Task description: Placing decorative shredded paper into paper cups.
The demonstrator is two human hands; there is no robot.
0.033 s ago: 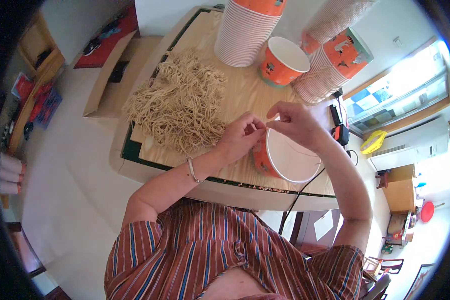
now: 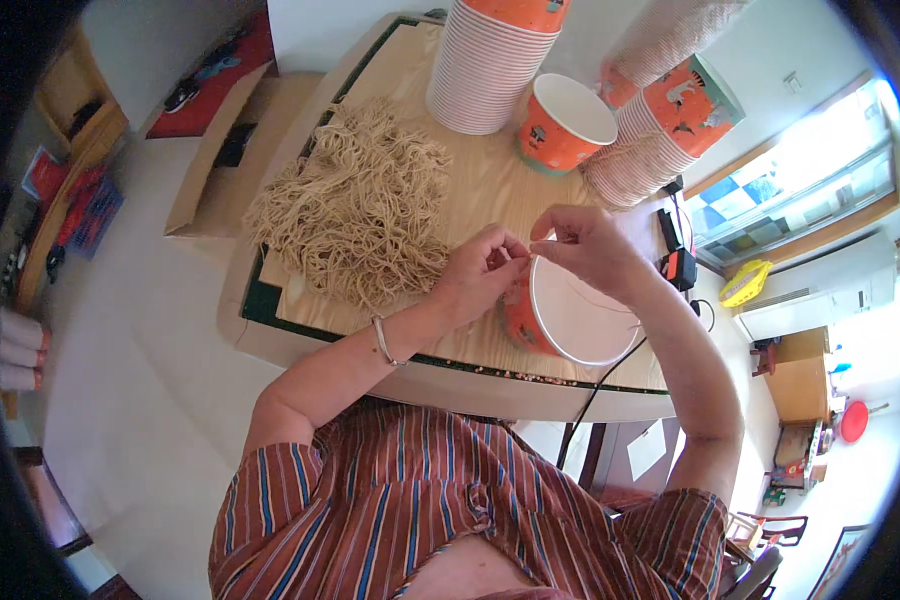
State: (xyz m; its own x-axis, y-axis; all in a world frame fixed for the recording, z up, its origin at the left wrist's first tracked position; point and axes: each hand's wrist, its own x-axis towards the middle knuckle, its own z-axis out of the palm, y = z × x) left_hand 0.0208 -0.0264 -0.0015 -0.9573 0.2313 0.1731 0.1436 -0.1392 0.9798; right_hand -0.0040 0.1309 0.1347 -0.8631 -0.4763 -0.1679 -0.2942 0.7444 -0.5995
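Observation:
An orange paper bucket [image 2: 532, 318] with a white inside lies tipped near the table's front edge, its mouth facing me. At its upper left rim my left hand [image 2: 482, 272] is closed in a pinch. My right hand [image 2: 592, 248] arches over the mouth, thumb and forefinger pinched close to the left fingertips. What is between the fingertips of either hand is too small to make out. A thin pinkish strand [image 2: 602, 299] runs across the bucket's opening below my right hand. Left of my hands lies a tangled heap of tan cords [image 2: 355, 210].
Behind stand a tall stack of paper buckets [image 2: 485, 75], a single upright bucket [image 2: 567, 125] and another leaning stack [image 2: 660, 130]. A black cable [image 2: 595, 395] hangs over the front edge. Left of the wooden tabletop [image 2: 485, 190] is an open cardboard box [image 2: 220, 170].
Almost everything stays in place. My right hand's fingertips shift very slightly left, and the tipped bucket moves a touch left with them.

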